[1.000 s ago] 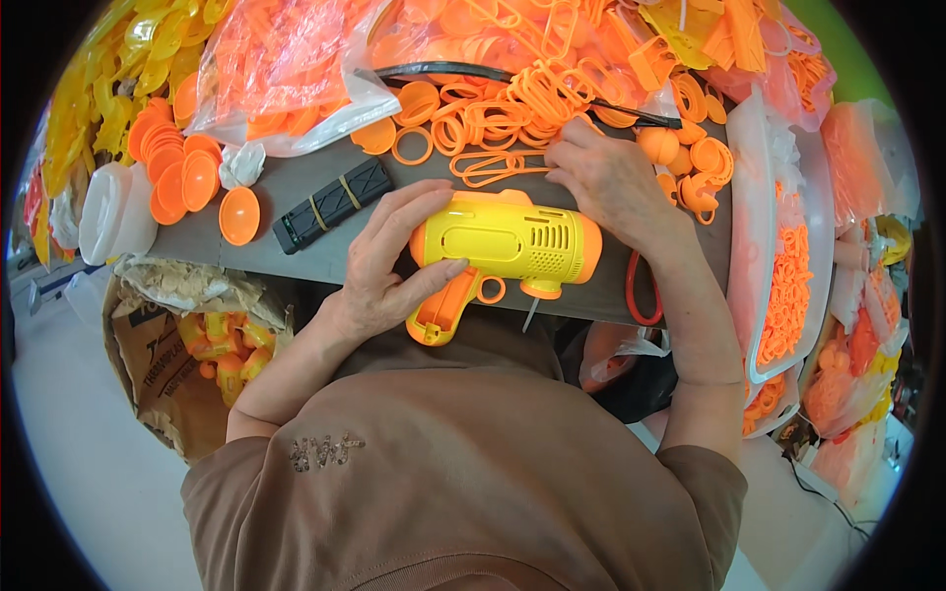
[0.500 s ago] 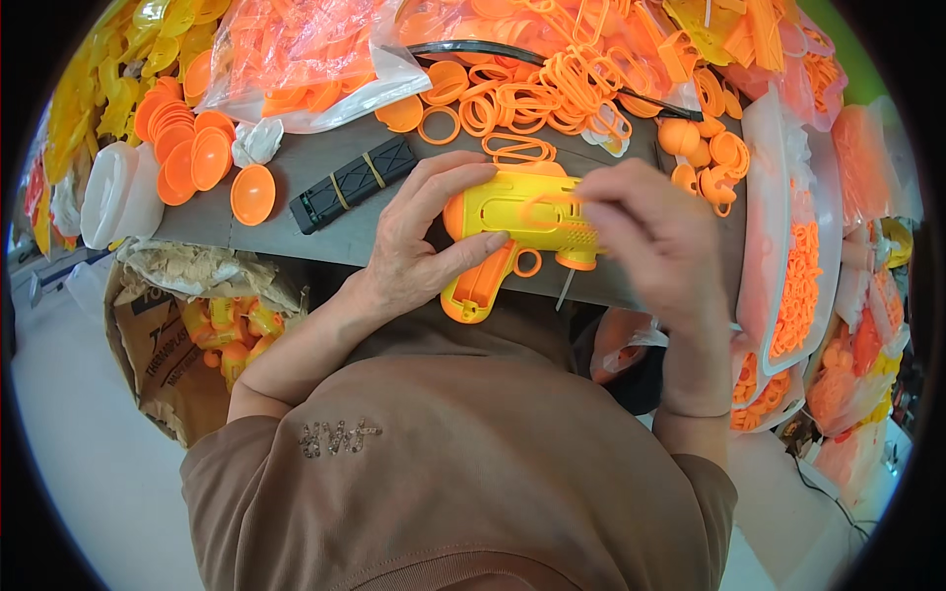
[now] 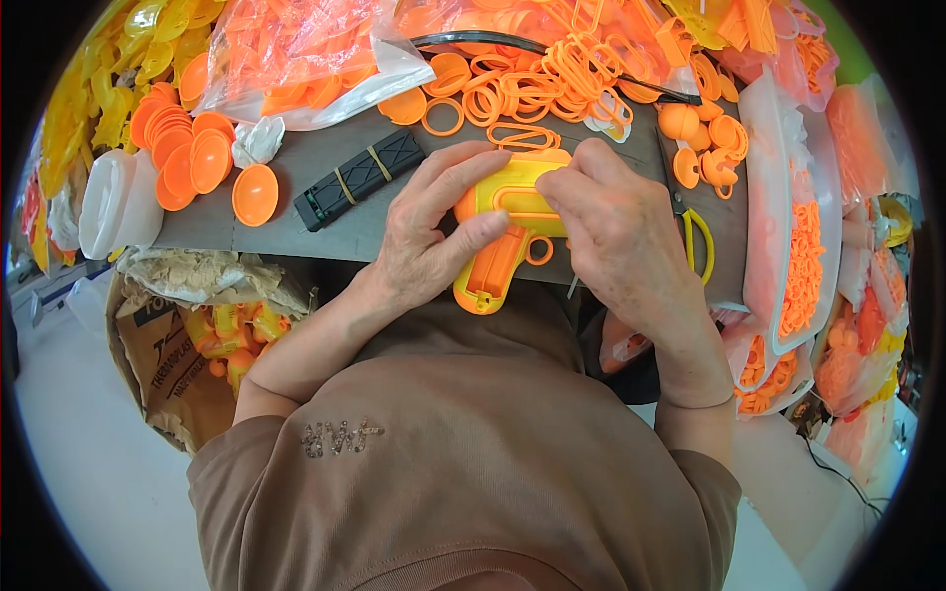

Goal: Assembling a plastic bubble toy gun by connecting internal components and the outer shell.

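A yellow toy gun (image 3: 514,175) with an orange grip and trigger ring is held over the table's near edge. My left hand (image 3: 424,222) grips its rear end, fingers over the top and thumb on the side facing me. Against that side lies an orange oval ring (image 3: 520,212). The bent fingers of my right hand (image 3: 626,227) are closed at the ring's right end, pressed to the gun. They cover the gun's front. Just beyond the gun lie more orange oval rings (image 3: 522,138) on the table.
Left of my hands lie a black banded bar (image 3: 360,182) and orange discs (image 3: 254,195). Yellow-handled scissors (image 3: 702,246) rest at right, beside a white tub (image 3: 764,227) of small orange parts. A paper sack (image 3: 168,364) holding toy parts stands below left. Bagged parts (image 3: 305,49) line the back.
My right hand has moved in and left with the orange oval ring, which now lies against the gun's side. The scissors have come into sight. My left hand keeps its hold.
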`<state>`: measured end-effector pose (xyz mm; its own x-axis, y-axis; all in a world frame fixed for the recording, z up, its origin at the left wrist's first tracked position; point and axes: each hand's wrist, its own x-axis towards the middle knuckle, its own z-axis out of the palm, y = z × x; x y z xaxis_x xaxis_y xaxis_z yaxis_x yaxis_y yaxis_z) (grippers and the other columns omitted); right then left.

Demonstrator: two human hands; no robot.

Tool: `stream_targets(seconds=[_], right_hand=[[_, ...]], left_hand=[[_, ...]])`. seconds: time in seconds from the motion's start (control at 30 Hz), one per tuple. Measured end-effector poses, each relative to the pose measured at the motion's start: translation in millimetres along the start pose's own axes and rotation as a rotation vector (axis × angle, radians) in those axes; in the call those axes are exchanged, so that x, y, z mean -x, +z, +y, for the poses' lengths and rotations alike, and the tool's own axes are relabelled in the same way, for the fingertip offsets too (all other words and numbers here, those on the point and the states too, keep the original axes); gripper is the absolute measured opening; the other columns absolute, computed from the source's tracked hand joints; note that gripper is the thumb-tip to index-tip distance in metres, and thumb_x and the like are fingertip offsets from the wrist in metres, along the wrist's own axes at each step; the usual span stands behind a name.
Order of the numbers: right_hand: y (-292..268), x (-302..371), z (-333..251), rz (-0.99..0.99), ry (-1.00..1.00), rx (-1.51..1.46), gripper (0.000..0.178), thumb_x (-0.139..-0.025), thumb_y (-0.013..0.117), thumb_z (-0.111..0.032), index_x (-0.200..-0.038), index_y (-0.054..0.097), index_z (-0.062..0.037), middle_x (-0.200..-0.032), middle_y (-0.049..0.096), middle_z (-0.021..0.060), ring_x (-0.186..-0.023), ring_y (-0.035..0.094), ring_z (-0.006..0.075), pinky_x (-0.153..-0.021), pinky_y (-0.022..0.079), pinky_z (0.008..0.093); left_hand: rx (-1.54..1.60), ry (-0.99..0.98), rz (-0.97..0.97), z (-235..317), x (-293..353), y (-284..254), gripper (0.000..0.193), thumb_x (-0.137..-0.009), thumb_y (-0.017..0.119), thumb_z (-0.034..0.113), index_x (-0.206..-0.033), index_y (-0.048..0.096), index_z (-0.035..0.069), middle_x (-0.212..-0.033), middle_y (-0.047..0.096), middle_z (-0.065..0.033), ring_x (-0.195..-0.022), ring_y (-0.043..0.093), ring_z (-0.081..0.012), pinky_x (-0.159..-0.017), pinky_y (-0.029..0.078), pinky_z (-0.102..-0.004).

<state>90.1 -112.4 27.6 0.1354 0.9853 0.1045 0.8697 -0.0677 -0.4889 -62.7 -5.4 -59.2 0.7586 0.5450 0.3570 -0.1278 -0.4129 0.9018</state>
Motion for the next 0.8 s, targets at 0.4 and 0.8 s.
stream_targets(seconds=[0.4, 0.8], right_hand=[[15.5, 14.7, 3.9, 0.147, -0.015, -0.039, 0.013, -0.079, 0.058, 0.001, -0.091, 0.059, -0.0032, -0.082, 0.049, 0.0094, -0.064, 0.055, 0.0241, -0.055, 0.046, 0.0347], [14.4, 4.5, 108.3, 0.278, 0.419, 0.033, 0.030, -0.078, 0.066, -0.015, -0.103, 0.061, 0.0014, -0.086, 0.060, 0.0132, -0.074, 0.059, 0.0242, -0.069, 0.048, 0.0322]], left_hand=[[0.118, -0.111, 0.009, 0.0, 3.0, 1.1, 0.033, -0.085, 0.060, 0.008, -0.116, 0.055, -0.003, -0.116, 0.054, -0.0168, -0.107, 0.053, -0.0242, -0.091, 0.041, -0.0304], [-0.041, -0.001, -0.075, -2.3, 4.1, -3.4, 0.057, -0.077, 0.073, 0.015, -0.124, 0.047, -0.003, -0.126, 0.047, -0.0206, -0.113, 0.051, -0.0290, -0.093, 0.043, -0.0348]])
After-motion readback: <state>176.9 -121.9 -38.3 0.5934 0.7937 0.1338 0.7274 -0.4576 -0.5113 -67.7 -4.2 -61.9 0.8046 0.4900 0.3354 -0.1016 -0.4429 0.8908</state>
